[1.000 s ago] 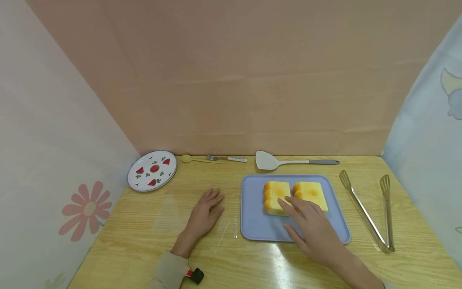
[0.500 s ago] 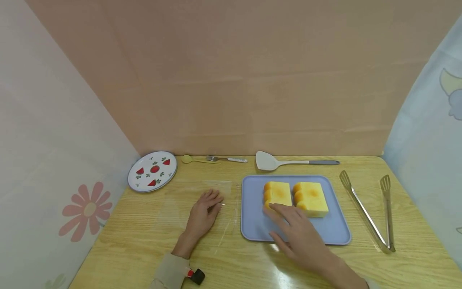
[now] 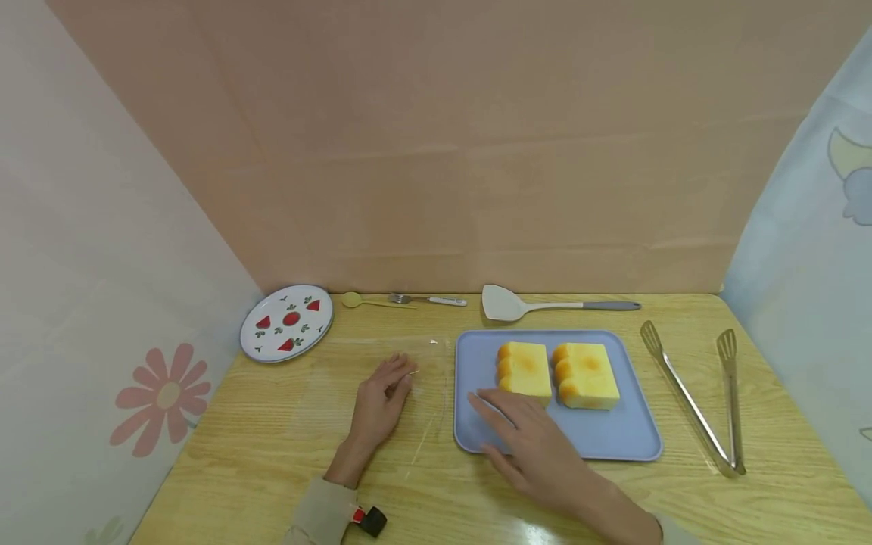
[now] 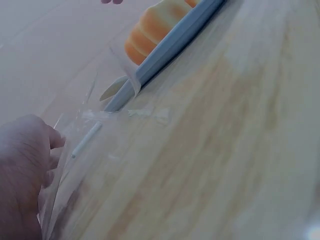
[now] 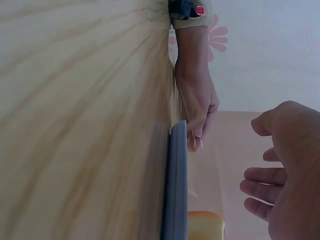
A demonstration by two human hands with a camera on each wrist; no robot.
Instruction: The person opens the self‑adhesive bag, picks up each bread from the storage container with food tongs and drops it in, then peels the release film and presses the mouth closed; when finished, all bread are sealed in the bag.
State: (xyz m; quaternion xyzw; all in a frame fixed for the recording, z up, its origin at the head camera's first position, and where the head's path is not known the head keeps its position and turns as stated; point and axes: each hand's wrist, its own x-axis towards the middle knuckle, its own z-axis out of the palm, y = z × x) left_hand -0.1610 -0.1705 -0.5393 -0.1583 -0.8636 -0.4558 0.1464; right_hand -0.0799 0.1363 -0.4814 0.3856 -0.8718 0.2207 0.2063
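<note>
My left hand [image 3: 379, 400] pinches the near layer of a clear plastic bag [image 3: 428, 409] between thumb and fingers. In the left wrist view, the bag's film [image 4: 95, 130] stands raised off the table beside that hand. My right hand [image 3: 538, 446] is open with spread fingers over the front left part of a blue tray [image 3: 593, 446], holding nothing. On the tray lie two thick slices of toast bread, the left slice [image 3: 524, 367] partly covered by the hand and the right slice [image 3: 587, 375] in full view. The right wrist view shows the right hand's fingers [image 5: 265, 182] apart from the tray.
A white plate with strawberry patterns [image 3: 286, 323] stands at the back left. Along the back edge lie a yellow spoon [image 3: 354, 300], a fork [image 3: 446, 301] and a spatula [image 3: 504, 304]. Metal tongs [image 3: 695, 405] lie spread right of the tray.
My right hand has moved left from over the bread slices towards the tray's left edge. The left hand's fingers have closed on the plastic bag, lifting its film.
</note>
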